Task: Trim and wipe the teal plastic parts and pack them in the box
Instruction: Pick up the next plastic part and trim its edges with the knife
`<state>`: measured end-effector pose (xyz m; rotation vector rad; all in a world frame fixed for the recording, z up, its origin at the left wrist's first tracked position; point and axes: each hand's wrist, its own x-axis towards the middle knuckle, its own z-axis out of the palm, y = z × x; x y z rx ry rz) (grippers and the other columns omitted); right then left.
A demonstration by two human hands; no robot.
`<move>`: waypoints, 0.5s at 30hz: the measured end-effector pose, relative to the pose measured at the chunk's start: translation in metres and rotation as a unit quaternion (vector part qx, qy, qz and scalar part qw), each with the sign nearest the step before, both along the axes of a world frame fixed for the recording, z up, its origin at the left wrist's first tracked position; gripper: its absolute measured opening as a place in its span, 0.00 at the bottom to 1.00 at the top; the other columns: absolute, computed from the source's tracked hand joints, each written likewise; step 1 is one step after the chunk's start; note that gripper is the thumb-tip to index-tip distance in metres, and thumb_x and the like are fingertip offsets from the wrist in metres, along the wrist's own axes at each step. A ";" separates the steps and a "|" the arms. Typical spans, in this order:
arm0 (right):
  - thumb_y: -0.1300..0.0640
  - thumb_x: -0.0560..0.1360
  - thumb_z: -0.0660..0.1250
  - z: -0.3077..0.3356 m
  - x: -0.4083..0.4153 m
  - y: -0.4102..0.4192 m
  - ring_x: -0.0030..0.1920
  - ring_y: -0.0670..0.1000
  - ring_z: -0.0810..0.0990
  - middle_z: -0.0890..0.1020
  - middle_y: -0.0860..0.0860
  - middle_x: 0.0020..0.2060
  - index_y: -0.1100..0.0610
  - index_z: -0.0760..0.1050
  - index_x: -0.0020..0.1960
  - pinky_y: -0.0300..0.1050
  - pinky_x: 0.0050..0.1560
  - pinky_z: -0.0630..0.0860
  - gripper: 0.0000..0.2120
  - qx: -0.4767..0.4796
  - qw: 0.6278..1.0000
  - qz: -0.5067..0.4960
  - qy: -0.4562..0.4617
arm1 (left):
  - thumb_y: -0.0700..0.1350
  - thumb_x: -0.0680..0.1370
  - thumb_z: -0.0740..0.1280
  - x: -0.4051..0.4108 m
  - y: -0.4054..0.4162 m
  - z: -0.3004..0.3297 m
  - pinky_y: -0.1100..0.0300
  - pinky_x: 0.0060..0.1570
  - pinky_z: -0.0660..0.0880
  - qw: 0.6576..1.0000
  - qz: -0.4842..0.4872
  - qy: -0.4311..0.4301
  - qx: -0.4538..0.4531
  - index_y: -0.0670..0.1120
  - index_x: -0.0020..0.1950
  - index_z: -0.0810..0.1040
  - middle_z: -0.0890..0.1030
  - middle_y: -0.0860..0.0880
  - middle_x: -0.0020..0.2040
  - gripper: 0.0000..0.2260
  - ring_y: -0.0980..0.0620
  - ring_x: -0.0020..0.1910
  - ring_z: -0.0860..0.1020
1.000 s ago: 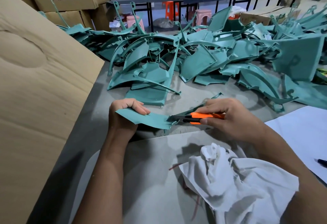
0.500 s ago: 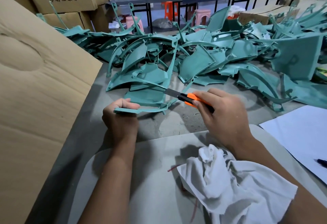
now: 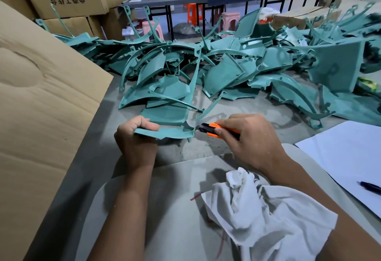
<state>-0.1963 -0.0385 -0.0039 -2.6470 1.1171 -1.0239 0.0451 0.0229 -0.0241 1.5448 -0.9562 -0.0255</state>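
Head view: left hand clamps one end of a flat teal part, held level just above the grey table, likely to steady it against the blade. Right hand, at 3 o'clock from the part, is closed around an orange utility knife, tip at the part's right edge, so trimming looks under way. White rag lies at 6 o'clock for wiping; untrimmed pile at 12 o'clock; box flap at 9 o'clock, within reach for packing.
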 end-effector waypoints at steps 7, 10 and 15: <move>0.47 0.83 0.63 -0.004 0.007 0.003 0.35 0.54 0.78 0.79 0.47 0.34 0.49 0.85 0.51 0.47 0.30 0.69 0.13 -0.046 0.995 -0.076 -0.043 | 0.35 0.67 0.60 0.007 -0.010 -0.007 0.66 0.33 0.69 0.999 0.017 0.031 0.008 0.53 0.27 0.79 0.80 0.55 0.27 0.16 0.58 0.31 0.76; 0.49 0.83 0.64 -0.001 0.007 0.004 0.34 0.52 0.77 0.80 0.47 0.35 0.50 0.86 0.53 0.48 0.30 0.71 0.12 -0.047 0.995 -0.018 -0.089 | 0.39 0.66 0.57 0.011 -0.014 -0.009 0.68 0.31 0.69 0.997 0.030 0.062 0.016 0.50 0.26 0.78 0.82 0.56 0.29 0.14 0.61 0.30 0.76; 0.53 0.82 0.68 -0.006 0.004 -0.002 0.36 0.54 0.79 0.81 0.47 0.36 0.50 0.86 0.53 0.50 0.32 0.72 0.08 -0.023 0.998 -0.036 -0.035 | 0.37 0.67 0.59 0.012 -0.016 -0.012 0.67 0.32 0.69 0.998 0.021 0.061 0.018 0.49 0.27 0.78 0.81 0.56 0.28 0.13 0.58 0.30 0.75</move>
